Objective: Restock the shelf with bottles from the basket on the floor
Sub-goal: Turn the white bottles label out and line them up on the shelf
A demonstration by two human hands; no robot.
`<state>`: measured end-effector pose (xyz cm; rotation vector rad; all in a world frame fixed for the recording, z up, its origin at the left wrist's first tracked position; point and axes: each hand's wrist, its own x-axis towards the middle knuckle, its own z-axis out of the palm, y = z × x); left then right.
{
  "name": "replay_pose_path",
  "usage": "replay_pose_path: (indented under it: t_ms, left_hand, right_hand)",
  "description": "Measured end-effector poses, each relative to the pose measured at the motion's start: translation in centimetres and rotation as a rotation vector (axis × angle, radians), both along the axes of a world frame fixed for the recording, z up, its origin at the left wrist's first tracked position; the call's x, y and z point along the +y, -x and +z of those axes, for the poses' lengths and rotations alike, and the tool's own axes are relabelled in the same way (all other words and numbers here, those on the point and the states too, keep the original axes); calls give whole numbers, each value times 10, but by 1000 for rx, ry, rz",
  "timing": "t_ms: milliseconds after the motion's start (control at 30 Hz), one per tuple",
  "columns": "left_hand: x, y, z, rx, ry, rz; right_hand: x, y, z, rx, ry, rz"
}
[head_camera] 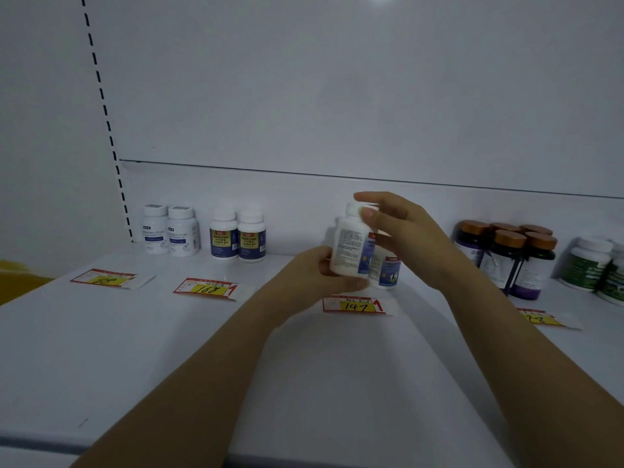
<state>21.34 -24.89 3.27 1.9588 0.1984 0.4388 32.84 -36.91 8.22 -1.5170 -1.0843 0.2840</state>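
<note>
A white bottle (349, 246) with a white cap is held above the white shelf (169, 349), over the price tag marked 147 (354, 305). My left hand (324, 271) grips its base from below and the left. My right hand (401, 234) holds its cap and upper side with thumb and fingers. Just behind it on the shelf stands a second bottle (385, 270) with a blue and white label, partly hidden by my right hand. The basket is out of view.
Along the back wall stand two white bottles (170, 234), two blue-labelled bottles (238, 239), several dark bottles with copper caps (506, 255) and green-labelled bottles (594, 270) at the far right. More price tags (206, 288) lie on the shelf.
</note>
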Motion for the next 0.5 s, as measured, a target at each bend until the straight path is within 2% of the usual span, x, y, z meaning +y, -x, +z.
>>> replay_pose_path:
  t_ms: [67, 167, 233, 400, 500]
  left_hand:
    - [1, -2, 0, -19, -5, 59]
    - [3, -5, -3, -37, -114, 195]
    - [4, -5, -4, -9, -151, 211]
    - [-2, 0, 3, 37, -11, 49]
    - [-3, 1, 5, 16, -37, 90]
  right_hand:
    - [1, 2, 0, 33, 0, 28]
    - [5, 4, -4, -124, 54, -76]
    - [7, 5, -7, -143, 23, -133]
    - [5, -2, -5, 39, -48, -49]
    - [6, -1, -5, 132, -75, 30]
